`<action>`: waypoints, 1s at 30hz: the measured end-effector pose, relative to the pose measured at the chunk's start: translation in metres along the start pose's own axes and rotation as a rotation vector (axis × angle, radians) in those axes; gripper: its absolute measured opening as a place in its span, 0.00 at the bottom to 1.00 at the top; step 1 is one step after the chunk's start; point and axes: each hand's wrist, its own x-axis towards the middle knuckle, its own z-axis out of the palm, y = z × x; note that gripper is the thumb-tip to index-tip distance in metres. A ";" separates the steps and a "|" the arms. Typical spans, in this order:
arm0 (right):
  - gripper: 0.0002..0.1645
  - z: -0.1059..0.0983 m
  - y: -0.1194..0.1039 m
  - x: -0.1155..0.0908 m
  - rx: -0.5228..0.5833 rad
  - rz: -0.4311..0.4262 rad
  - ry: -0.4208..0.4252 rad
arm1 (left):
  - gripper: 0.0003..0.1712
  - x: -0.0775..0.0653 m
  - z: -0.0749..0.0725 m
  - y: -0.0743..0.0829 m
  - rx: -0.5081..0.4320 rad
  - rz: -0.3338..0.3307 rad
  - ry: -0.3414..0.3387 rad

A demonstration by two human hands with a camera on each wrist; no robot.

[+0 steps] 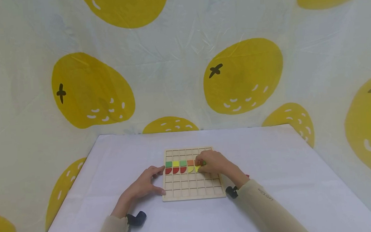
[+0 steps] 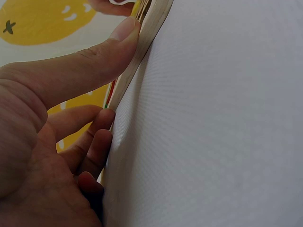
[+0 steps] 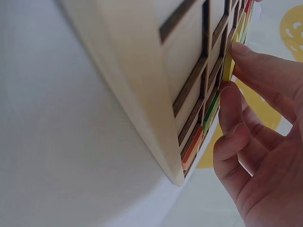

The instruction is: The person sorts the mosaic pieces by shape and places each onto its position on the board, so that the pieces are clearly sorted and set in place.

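A wooden grid board [image 1: 194, 193] lies on the table. One row holds square tiles: a green tile [image 1: 168, 164], a yellow tile [image 1: 176, 164], another green and an orange tile [image 1: 190, 162]. Below them sit red quarter-circle tiles [image 1: 175, 170] and a yellow quarter-circle tile [image 1: 190, 169]. My right hand [image 1: 212, 161] reaches over the board, thumb and index finger pinching a yellow tile [image 3: 227, 66] at its cell; the hand partly covers the tile rows. At the board's left edge my left hand [image 1: 144, 183] rests its thumb and fingertips against the rim.
Part of a red piece [image 1: 248, 175] shows beside the right wrist on the white-covered table [image 1: 136, 148]. Black wrist cameras [image 1: 136, 219] stick out from both sleeves. A curtain with yellow fruit prints [image 1: 170, 77] hangs behind the table.
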 end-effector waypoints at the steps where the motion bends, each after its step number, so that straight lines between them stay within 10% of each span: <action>1: 0.06 0.000 0.000 0.000 0.004 -0.001 -0.001 | 0.59 0.000 0.000 0.000 -0.001 -0.001 -0.001; 30: 0.04 -0.001 -0.004 0.001 0.016 0.024 -0.006 | 0.58 0.001 -0.001 -0.001 0.018 0.009 -0.006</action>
